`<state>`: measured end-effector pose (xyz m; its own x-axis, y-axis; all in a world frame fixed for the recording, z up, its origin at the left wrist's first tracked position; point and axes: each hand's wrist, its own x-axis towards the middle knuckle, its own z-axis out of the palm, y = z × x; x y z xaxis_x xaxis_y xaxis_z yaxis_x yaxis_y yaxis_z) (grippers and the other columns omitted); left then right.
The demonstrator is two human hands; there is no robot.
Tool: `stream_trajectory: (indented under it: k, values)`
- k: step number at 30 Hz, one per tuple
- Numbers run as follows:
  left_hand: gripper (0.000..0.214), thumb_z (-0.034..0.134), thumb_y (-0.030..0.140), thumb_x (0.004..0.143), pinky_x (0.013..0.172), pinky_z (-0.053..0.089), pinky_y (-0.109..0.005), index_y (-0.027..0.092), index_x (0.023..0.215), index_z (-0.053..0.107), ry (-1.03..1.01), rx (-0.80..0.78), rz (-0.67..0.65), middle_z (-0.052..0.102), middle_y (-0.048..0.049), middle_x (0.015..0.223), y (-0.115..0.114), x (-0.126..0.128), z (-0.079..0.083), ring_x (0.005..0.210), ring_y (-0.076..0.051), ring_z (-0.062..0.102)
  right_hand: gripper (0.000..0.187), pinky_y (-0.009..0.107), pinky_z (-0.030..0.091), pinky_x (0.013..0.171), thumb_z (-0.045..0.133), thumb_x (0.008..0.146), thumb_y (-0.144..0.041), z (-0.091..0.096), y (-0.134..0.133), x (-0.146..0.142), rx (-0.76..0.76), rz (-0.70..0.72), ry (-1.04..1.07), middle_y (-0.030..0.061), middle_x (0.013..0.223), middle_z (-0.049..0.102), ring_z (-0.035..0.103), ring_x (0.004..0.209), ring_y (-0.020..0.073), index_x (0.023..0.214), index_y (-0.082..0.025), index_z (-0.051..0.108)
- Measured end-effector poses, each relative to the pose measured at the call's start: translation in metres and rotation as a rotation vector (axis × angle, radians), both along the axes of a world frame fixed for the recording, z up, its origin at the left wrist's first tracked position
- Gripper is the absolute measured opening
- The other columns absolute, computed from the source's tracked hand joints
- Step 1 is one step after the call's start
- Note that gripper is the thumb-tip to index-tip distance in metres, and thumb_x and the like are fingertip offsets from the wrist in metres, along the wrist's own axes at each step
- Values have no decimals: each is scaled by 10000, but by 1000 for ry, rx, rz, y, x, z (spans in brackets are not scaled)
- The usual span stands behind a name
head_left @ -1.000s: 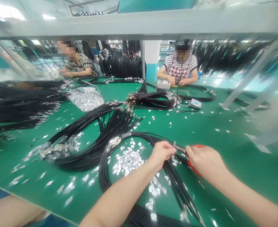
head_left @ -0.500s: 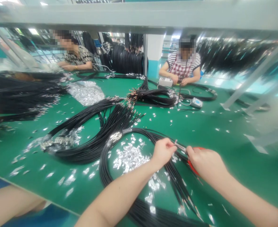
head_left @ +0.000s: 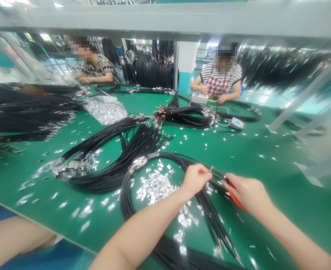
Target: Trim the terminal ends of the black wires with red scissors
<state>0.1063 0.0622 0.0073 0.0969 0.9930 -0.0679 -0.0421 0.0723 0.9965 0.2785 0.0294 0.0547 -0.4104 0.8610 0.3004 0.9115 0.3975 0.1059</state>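
Grips unchanged: left hand (head_left: 195,179) pinches cable end (head_left: 211,169), right hand (head_left: 247,192) clasps red-handled tool (head_left: 235,198).

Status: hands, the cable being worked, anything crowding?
Left hand pinching one black cable by its end. Right hand gripping red-handled tool, nose at that cable. Cable bundle and silver scraps directly beneath.

My view is bright under ceiling lights (head_left: 45,36), with faint sheen on the surface (head_left: 238,153), and blurred, bowed edges at both sides.
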Motion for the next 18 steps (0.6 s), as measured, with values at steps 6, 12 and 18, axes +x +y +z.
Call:
stream_trajectory:
  k: [6, 12, 18]
  values:
    - [110, 635, 239, 633, 559, 379, -230, 154, 597, 576, -118, -17, 6, 542, 19, 565, 3, -4, 3, 521, -86, 450, 312, 246, 411, 522, 614, 709, -456, -3, 12, -10, -231, -128, 836, -3, 616, 611, 525, 519, 122, 877, -194, 615]
    - [67, 651, 228, 651, 628, 429, -231, 165, 641, 630, -134, 251, 131, 540, -20, 803, 7, -17, 16, 712, -118, 525, 373, 259, 444, 576, 756, 566, -375, -15, 28, -58, -632, -28, 1538, -21, 702, 597, 563, 612, 123, 817, -202, 541]
    - [119, 642, 212, 655, 597, 440, -234, 156, 758, 626, -362, 91, 123, 577, -13, 735, 15, -24, 25, 639, -105, 526, 379, 223, 386, 519, 756, 570, -289, -23, 40, -79, -758, 13, 1727, -55, 663, 533, 508, 542, 88, 817, -204, 481]
